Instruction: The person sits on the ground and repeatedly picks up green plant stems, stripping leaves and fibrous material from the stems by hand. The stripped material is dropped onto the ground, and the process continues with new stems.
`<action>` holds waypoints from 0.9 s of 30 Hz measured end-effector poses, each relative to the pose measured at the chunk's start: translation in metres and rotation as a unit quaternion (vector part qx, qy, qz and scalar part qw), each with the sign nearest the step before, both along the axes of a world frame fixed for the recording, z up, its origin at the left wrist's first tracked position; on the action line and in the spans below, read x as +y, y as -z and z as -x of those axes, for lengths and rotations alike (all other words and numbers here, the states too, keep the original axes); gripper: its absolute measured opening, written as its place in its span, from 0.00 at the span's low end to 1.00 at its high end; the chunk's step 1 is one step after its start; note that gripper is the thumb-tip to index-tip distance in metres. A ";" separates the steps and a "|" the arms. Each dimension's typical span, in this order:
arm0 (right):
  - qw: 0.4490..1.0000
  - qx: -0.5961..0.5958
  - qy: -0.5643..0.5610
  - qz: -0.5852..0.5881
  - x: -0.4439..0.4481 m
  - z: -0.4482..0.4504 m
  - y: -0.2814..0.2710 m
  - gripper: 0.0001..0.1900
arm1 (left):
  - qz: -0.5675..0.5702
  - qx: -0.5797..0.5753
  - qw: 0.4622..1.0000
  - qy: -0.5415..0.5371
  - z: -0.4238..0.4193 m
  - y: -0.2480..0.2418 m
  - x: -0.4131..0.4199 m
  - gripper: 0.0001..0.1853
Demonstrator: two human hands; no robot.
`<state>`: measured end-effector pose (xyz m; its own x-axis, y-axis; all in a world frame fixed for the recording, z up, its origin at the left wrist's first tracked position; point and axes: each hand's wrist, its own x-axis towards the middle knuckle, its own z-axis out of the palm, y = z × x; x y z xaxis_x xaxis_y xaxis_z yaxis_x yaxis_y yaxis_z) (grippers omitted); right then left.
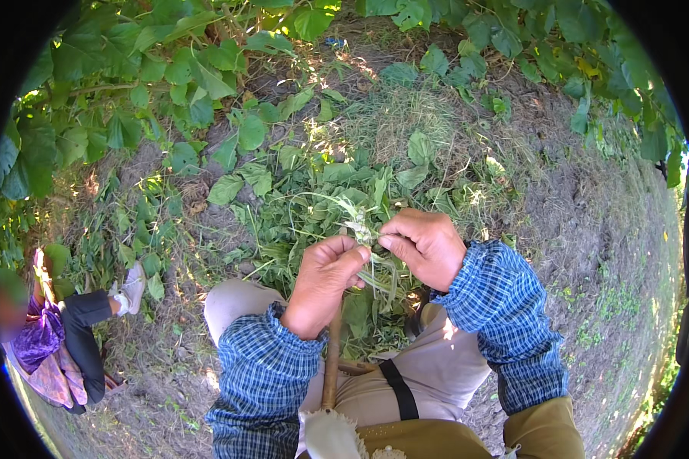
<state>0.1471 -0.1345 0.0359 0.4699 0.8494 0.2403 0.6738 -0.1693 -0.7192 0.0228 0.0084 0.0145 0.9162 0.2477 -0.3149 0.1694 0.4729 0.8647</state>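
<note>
My left hand (pixel 332 275) pinches a small bundle of pale green plant fibres and stems (pixel 360 226) between thumb and fingertips. Just right of it, my right hand (pixel 428 246) has its thumb and index finger closed on a thin strand at the bundle's side. Loose strips hang from the bundle below the fingers. Beneath both hands lies a heap of cut green leaves and stems (pixel 298 221). A wooden stick (pixel 332 367) stands between my legs, its upper end partly hidden by my left hand.
Leafy branches (pixel 206 69) hang over the far side and the upper right. Another person (pixel 51 356) in a purple garment sits at the far left, a shoe (pixel 133 287) stretched towards me. Dry grass (pixel 402 126) and scattered leaves cover the soil ahead.
</note>
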 end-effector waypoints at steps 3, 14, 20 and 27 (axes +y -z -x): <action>1.000 -0.014 -0.010 -0.009 -0.001 0.000 0.002 0.03 | 0.049 -0.027 0.998 0.011 0.001 0.008 0.002 0.07; 0.995 0.091 -0.022 0.029 0.001 0.003 0.002 0.06 | -0.209 -0.060 0.975 -0.035 0.001 0.019 -0.003 0.10; 0.952 0.306 -0.023 0.017 0.000 0.008 0.006 0.09 | -0.288 -0.076 0.951 -0.086 0.000 0.021 -0.006 0.11; 0.835 0.548 -0.036 0.015 0.001 0.012 -0.004 0.11 | -0.215 -0.077 0.966 -0.120 0.000 0.020 -0.007 0.08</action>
<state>0.1348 -0.1331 0.0394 0.3407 0.8833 -0.3221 -0.3783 -0.1848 -0.9070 0.0226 0.0011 -0.0058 0.8441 0.5362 0.0004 -0.0478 0.0745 0.9961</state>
